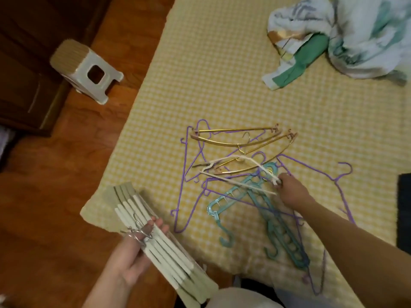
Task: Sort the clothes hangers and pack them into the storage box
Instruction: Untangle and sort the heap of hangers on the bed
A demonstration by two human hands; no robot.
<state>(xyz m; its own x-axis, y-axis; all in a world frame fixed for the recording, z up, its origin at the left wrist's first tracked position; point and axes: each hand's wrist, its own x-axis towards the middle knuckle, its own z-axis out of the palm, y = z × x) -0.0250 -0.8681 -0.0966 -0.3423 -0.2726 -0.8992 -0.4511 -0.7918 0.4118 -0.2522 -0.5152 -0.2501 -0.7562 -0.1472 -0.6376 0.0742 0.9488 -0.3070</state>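
One kind nearly gathered, at a guess: sorting in hand, no packing begun, and no storage box anywhere in view.

Holds a fanned bundle of white hangers (160, 241) in the left hand (133, 252), just below and left of the tangle (251, 174) of loose hangers on the yellow checked bedcover (222, 63). Grips that bundle at its metal hooks, palm up, fingers curled round beneath and tips showing past the far side.

Reaches with the right hand (289, 190) to the right edge of the tangle, forearm stretched up across its lower right part, wrist low over the cover. Pinches there, between thumb and fingertips, one end of a lone white hanger (260, 166) lying across the top of the tangle, over the gold hangers (235, 130) and above the teal hangers (272, 221). Cannot tell whether lifted clear or resting on the others.

Next, most likely: draw that white hanger up and out, then carry it down-left of the tangle onto the bundle, hook lined up with the rest. Calls for a slow lift, since crossing the gold ones and lying close to the purple wire hangers (185, 156), whose hooks could snag and drag along. Leaves purple, gold and teal within the tangle to be separated afterwards.
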